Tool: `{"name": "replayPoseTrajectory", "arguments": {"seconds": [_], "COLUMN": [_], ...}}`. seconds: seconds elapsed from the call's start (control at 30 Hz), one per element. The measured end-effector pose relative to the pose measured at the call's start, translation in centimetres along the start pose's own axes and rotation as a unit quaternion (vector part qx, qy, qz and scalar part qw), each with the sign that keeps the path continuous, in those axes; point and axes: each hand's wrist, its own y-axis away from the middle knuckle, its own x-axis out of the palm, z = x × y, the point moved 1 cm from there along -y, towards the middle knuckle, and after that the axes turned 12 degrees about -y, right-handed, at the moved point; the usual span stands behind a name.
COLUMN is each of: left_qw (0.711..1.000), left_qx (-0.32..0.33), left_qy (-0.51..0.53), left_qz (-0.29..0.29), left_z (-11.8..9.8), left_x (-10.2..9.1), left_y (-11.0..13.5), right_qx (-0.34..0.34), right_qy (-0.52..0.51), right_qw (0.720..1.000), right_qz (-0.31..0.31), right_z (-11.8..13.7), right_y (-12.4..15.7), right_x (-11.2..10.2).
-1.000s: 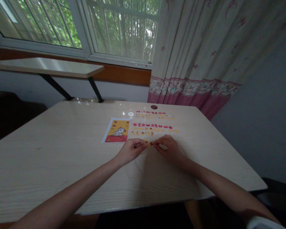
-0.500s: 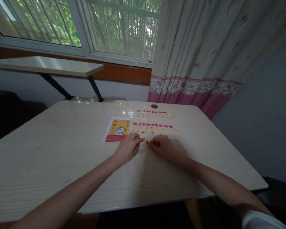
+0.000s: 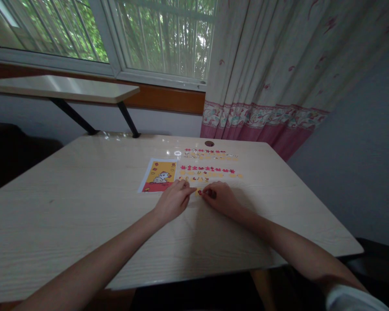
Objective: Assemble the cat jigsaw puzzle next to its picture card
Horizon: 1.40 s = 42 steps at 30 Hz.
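Observation:
Small jigsaw puzzle pieces [image 3: 199,192], yellow with a dark red patch, lie on the table between my two hands. My left hand [image 3: 175,198] rests on the table with its index finger stretched to the yellow edge, holding it down, and its other fingers curled. My right hand [image 3: 221,197] pinches the red-patched piece between thumb and fingertips; the fingers partly hide it. Left of them lies a printed picture sheet [image 3: 158,175] of a white cartoon animal on yellow and red, its lower right corner behind my left hand.
Beyond my hands, several rows of loose puzzle pieces lie on the pale wooden table [image 3: 100,224], including a red row [image 3: 207,169]. A round cable hole [image 3: 209,144] is near the back edge. A raised shelf [image 3: 84,88] stands at the back left, a curtain [image 3: 262,86] behind.
The view has shifted very slightly. Both hands stay at the same pieces; my right fingertips have moved only a little.

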Motion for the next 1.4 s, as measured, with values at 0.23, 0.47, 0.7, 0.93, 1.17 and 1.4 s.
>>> {"name": "replayPoseTrajectory", "arguments": {"seconds": [0.23, 0.47, 0.7, 0.93, 1.17, 1.4], "left_qw": [1.0, 1.0, 1.0, 0.998, 0.995, 0.994], "left_qx": [0.001, 0.006, 0.02, 0.066, 0.08, 0.07], "left_qy": [-0.007, -0.021, -0.009, 0.001, -0.022, -0.056], "left_qz": [-0.009, 0.005, -0.001, 0.018, 0.05, 0.058], "left_z": [-0.2, -0.3, -0.2, -0.7, -0.9, -1.5], "left_x": [-0.2, -0.4, -0.5, -0.9, -0.7, -0.9], "left_y": [-0.1, 0.0, 0.0, 0.1, 0.4, 0.7], "right_qx": [-0.067, -0.11, -0.111, -0.085, -0.067, -0.022], "right_qy": [0.05, 0.104, 0.065, 0.057, -0.007, -0.043], "right_qw": [0.996, 0.988, 0.991, 0.994, 0.997, 0.999], "right_qz": [0.0, 0.008, -0.042, 0.029, 0.029, -0.015], "right_z": [-0.1, 0.0, -1.5, -5.8, -6.0, -5.3], "right_y": [0.1, 0.4, -0.1, -0.3, 1.6, 2.3], "right_x": [0.2, 0.5, -2.3, -7.1, -5.6, -4.9]}}
